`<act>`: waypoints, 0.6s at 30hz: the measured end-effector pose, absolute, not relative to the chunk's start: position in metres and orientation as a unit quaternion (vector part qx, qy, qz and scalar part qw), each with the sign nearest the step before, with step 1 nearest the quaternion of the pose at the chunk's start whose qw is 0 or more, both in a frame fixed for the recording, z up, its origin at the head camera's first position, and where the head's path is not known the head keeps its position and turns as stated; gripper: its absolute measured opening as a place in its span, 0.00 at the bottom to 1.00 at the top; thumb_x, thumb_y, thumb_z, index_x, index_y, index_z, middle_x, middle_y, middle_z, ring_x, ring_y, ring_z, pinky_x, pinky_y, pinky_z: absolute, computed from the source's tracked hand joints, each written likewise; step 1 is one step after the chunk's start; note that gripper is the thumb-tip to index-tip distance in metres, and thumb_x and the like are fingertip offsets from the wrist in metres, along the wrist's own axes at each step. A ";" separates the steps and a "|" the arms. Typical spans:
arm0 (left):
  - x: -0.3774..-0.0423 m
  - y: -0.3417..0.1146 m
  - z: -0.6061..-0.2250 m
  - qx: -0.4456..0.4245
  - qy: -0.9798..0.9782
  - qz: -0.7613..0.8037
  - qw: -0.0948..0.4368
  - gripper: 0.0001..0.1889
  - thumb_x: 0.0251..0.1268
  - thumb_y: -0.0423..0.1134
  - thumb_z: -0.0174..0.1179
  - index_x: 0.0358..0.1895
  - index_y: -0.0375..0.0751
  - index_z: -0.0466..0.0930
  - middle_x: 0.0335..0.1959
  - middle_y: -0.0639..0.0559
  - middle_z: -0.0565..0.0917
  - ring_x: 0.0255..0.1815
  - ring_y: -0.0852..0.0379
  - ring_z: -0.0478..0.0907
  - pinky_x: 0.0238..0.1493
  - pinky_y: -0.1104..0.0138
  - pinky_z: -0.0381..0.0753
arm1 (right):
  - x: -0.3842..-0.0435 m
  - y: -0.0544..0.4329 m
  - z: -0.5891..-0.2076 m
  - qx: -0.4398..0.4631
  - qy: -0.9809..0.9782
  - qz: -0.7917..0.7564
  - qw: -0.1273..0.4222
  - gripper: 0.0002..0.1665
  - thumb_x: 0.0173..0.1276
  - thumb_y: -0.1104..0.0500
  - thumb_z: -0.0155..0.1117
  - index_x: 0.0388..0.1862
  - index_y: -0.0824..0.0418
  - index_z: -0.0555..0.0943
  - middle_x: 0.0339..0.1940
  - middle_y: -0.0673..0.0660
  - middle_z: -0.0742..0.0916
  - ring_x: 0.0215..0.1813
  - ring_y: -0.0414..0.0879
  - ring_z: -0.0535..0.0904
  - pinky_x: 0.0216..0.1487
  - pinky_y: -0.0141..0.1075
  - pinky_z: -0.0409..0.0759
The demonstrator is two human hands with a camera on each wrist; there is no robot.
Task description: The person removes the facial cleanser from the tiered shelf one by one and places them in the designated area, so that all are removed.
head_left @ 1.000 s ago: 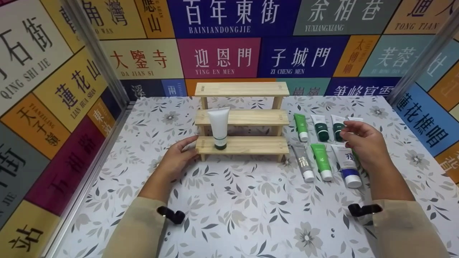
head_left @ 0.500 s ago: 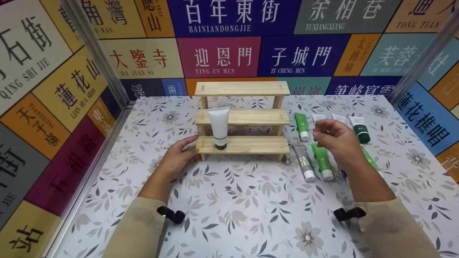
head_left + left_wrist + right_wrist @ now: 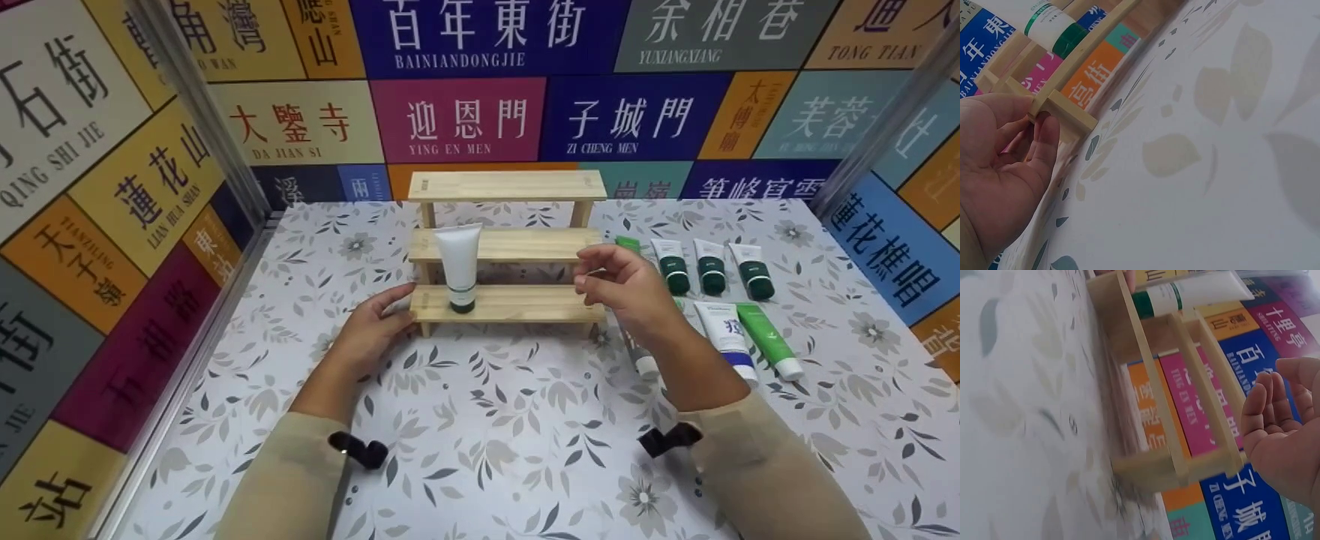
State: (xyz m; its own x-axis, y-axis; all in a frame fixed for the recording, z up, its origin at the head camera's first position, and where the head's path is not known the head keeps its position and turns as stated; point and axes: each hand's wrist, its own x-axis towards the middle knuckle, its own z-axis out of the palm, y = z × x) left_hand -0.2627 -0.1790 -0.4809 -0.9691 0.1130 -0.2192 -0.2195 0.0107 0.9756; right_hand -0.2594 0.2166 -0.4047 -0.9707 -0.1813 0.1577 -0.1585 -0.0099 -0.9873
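A three-step wooden display rack (image 3: 525, 300) stands on the table, with a white squeeze tube (image 3: 459, 262) with a dark green cap upright on the left of its lowest step. My left hand (image 3: 373, 330) pinches that step's left end; in the left wrist view, thumb and fingers (image 3: 1044, 138) meet at the plank's end. Beside the rack's right end hovers my right hand (image 3: 634, 292), its fingers loosely bent and nothing between them. In the right wrist view the right hand (image 3: 1289, 433) appears apart from the rack. It partly hides a green tube (image 3: 628, 244) and a grey tube (image 3: 643, 360).
To the right lie two rows of tubes. At the back are white tubes with dark green lower parts, one of them a tube (image 3: 709, 268) in the middle. In front lie a white-and-blue tube (image 3: 726, 337) and a bright green tube (image 3: 770, 341). Printed panels (image 3: 457, 120) enclose the table.
My right hand has moved left from over the right-hand tubes to the rack's right end, uncovering tubes behind it. My left hand, the rack and the upright tube stay put.
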 end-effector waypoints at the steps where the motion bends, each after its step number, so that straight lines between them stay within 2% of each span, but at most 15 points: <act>1: -0.263 -0.179 -0.481 -0.040 0.701 0.703 0.118 0.29 0.79 0.32 0.60 0.80 0.49 0.71 0.78 0.43 0.75 0.68 0.52 0.82 0.66 0.66 0.83 | -0.260 0.212 -0.404 -0.125 0.700 -0.704 0.009 0.20 0.72 0.72 0.68 0.62 0.70 0.78 0.42 0.49 0.88 0.39 0.41 0.85 0.39 0.31 0.86; 7: -0.262 -0.179 -0.481 -0.046 0.701 0.701 0.118 0.29 0.79 0.32 0.60 0.80 0.49 0.71 0.77 0.44 0.76 0.65 0.55 0.84 0.66 0.66 0.83 | -0.264 0.181 -0.400 -0.141 0.677 -0.722 0.020 0.22 0.70 0.75 0.67 0.62 0.74 0.76 0.41 0.50 0.88 0.38 0.43 0.85 0.39 0.32 0.86; 12: -0.263 -0.179 -0.481 -0.048 0.701 0.702 0.116 0.29 0.79 0.32 0.61 0.80 0.49 0.71 0.77 0.43 0.76 0.61 0.57 0.85 0.64 0.66 0.84 | -0.268 0.159 -0.399 -0.158 0.661 -0.732 0.033 0.25 0.70 0.74 0.67 0.64 0.75 0.75 0.44 0.51 0.87 0.42 0.43 0.86 0.42 0.32 0.87; 15: -0.263 -0.178 -0.481 -0.047 0.702 0.701 0.115 0.29 0.79 0.32 0.61 0.80 0.49 0.71 0.77 0.43 0.76 0.61 0.57 0.84 0.64 0.66 0.84 | -0.270 0.148 -0.398 -0.167 0.650 -0.740 0.039 0.24 0.70 0.75 0.68 0.64 0.73 0.76 0.45 0.51 0.88 0.43 0.43 0.86 0.42 0.33 0.87; 18: -0.263 -0.178 -0.482 -0.048 0.701 0.702 0.116 0.29 0.79 0.32 0.61 0.80 0.49 0.71 0.77 0.42 0.75 0.62 0.57 0.84 0.64 0.67 0.84 | -0.271 0.140 -0.396 -0.168 0.652 -0.738 0.043 0.22 0.69 0.74 0.69 0.61 0.66 0.80 0.45 0.51 0.88 0.44 0.43 0.86 0.43 0.33 0.87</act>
State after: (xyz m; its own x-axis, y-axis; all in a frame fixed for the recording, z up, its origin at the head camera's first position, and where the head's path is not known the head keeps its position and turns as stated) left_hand -0.2633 -0.1782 -0.4816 -0.9684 0.0958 -0.2302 -0.2302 0.0108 0.9731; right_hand -0.2715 0.1396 -0.3957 -0.9401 -0.2816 0.1920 -0.1559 -0.1457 -0.9770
